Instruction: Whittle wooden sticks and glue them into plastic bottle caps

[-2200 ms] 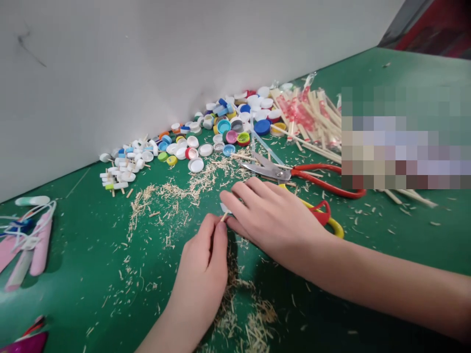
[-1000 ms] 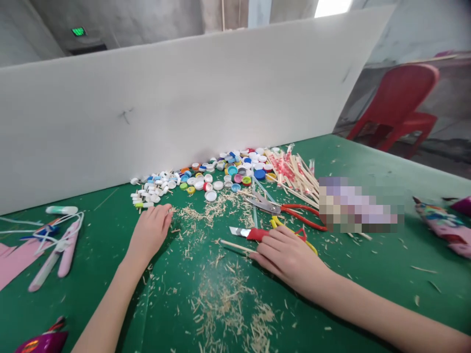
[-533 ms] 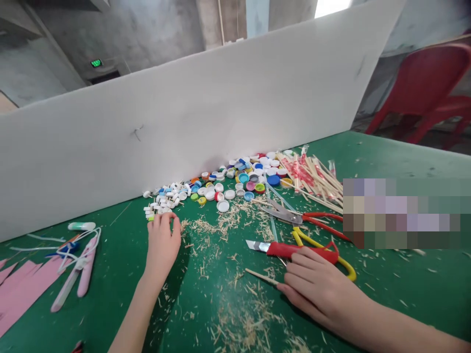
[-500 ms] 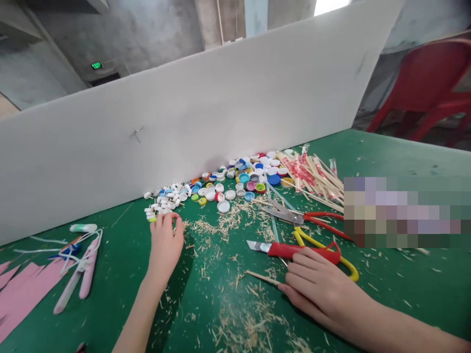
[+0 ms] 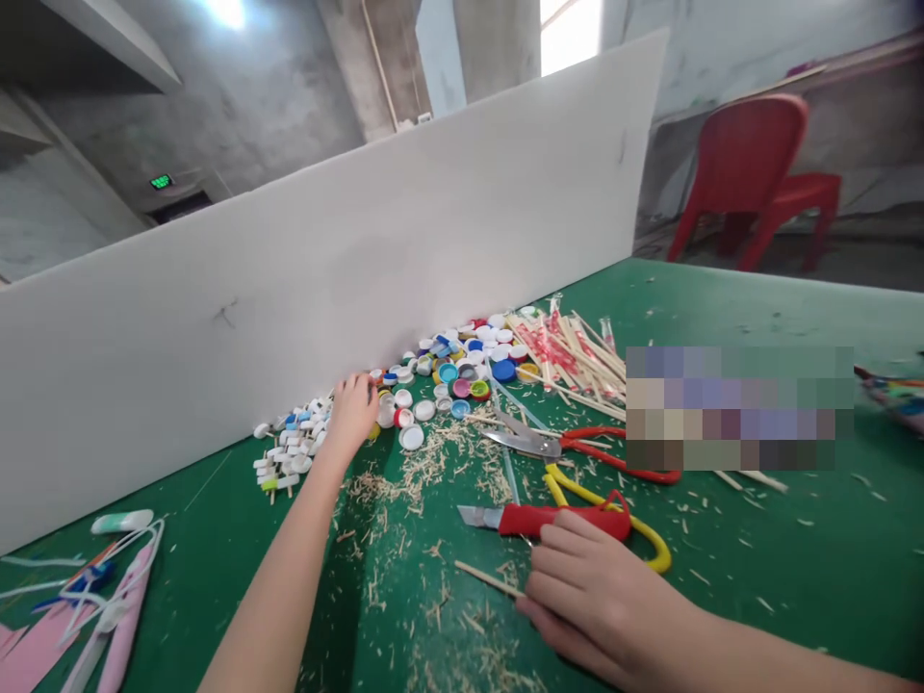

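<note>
My left hand [image 5: 353,414] reaches into the heap of bottle caps [image 5: 424,410] by the white board; its fingers are bent among the caps, and what they pinch, if anything, is hidden. My right hand [image 5: 584,597] rests low on the green table, closed on a thin wooden stick [image 5: 487,579] that points left and on the red handle of a utility knife [image 5: 530,521], whose blade lies to the left. Just beyond the knife are yellow-handled scissors [image 5: 654,546] and red-handled scissors [image 5: 524,441]. Wood shavings [image 5: 425,462] are scattered between the hands.
A white board [image 5: 361,241] stands upright along the back. Wooden chopsticks [image 5: 577,356] with red-printed wrappers lie at the back right, near a blurred patch. Pink paper [image 5: 36,664], a glue stick [image 5: 122,522] and a pink glue gun [image 5: 130,616] are at the left. A red chair [image 5: 751,164] stands beyond.
My left hand has moved right and away from me, from the small white caps to the larger ones. My right hand keeps its hold. The view has swung to the right.
</note>
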Demonstrator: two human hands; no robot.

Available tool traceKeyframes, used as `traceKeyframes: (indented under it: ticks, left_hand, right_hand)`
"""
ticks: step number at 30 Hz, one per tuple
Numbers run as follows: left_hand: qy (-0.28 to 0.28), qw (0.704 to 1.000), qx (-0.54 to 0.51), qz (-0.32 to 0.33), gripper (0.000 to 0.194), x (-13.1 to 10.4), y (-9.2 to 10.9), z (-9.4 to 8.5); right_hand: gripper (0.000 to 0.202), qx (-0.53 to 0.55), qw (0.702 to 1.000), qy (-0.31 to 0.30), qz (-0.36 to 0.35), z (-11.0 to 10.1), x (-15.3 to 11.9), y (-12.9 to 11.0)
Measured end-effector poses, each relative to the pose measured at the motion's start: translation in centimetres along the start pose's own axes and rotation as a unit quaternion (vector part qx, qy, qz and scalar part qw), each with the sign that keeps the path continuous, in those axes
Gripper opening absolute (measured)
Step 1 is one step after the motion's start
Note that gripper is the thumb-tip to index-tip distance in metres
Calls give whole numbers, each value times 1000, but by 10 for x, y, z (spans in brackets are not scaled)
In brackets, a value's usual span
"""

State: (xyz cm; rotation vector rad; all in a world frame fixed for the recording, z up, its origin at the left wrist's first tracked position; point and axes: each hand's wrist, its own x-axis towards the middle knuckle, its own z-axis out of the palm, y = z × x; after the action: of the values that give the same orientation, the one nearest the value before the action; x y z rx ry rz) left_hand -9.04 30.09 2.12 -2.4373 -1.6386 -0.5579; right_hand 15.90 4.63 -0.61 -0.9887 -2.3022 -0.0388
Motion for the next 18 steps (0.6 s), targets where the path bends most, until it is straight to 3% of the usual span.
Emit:
traceKeyframes:
  ticks: [8, 18]
  left_hand:
    - [-70, 991, -8, 115, 38, 51, 6, 23]
    - [-41, 985, -9, 165, 37, 79, 21, 33]
  right_hand:
    - [23, -20, 1000, 4, 6, 10, -7, -2]
    - [31, -76, 995, 15, -59, 20, -12, 4]
